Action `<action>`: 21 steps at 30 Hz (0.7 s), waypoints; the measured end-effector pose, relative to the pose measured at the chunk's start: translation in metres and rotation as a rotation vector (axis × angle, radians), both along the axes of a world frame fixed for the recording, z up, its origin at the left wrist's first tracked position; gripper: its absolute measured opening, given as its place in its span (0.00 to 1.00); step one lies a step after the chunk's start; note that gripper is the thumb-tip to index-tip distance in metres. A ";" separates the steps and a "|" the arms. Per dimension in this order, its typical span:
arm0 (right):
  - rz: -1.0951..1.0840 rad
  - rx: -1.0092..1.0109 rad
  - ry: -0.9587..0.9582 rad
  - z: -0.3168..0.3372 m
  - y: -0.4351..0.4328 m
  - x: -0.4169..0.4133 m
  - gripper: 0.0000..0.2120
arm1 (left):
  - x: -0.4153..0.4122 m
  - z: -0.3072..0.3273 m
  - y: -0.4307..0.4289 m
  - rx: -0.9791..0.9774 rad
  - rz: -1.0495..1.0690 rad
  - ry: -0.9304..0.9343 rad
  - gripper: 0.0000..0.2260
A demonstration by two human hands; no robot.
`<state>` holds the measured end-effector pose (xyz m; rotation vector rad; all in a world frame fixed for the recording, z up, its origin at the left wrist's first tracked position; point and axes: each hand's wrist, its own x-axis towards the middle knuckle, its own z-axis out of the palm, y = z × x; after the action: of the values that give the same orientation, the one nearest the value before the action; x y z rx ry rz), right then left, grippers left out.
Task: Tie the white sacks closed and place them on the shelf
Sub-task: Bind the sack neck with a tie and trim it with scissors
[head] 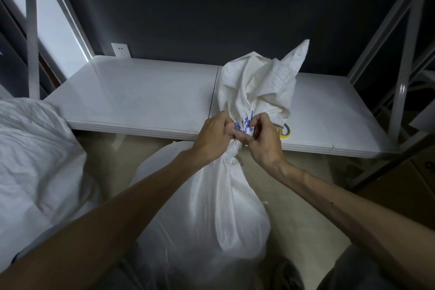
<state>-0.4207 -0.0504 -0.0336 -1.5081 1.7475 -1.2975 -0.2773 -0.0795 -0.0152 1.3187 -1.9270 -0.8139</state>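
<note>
A bulging white woven plastic sack [207, 207] stands at six o'clock; the left hand [213, 135] and right hand [263, 139] both pinch its twisted neck; its loose top flares toward one o'clock over the flat white shelf board [141, 92]; a second crumpled white sack [35, 160] lies at nine o'clock.

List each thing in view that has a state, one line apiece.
middle sack: full, standing on the floor, neck bunched tight, top flaring loose, not on the shelf.
left hand: grips the bunched neck.
right hand: pinches fabric at the neck.
left sack: off the shelf; tied or not, cannot tell.
shelf: holds no sack.
tape roll: lying flat on the shelf, partly hidden by the middle sack.
</note>
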 end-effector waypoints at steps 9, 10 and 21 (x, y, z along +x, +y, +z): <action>0.093 0.000 0.138 0.000 0.002 -0.008 0.14 | -0.001 -0.001 0.001 -0.009 0.002 0.003 0.07; 0.069 0.004 0.120 -0.002 0.002 -0.007 0.16 | -0.001 -0.001 0.002 -0.018 0.008 -0.001 0.07; 0.031 0.360 -0.631 -0.009 -0.003 -0.005 0.16 | -0.006 0.001 0.000 0.013 0.031 -0.042 0.07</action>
<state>-0.4253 -0.0536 -0.0426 -0.8025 1.4269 -1.1891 -0.2829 -0.0793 -0.0145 1.3800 -1.9320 -0.7901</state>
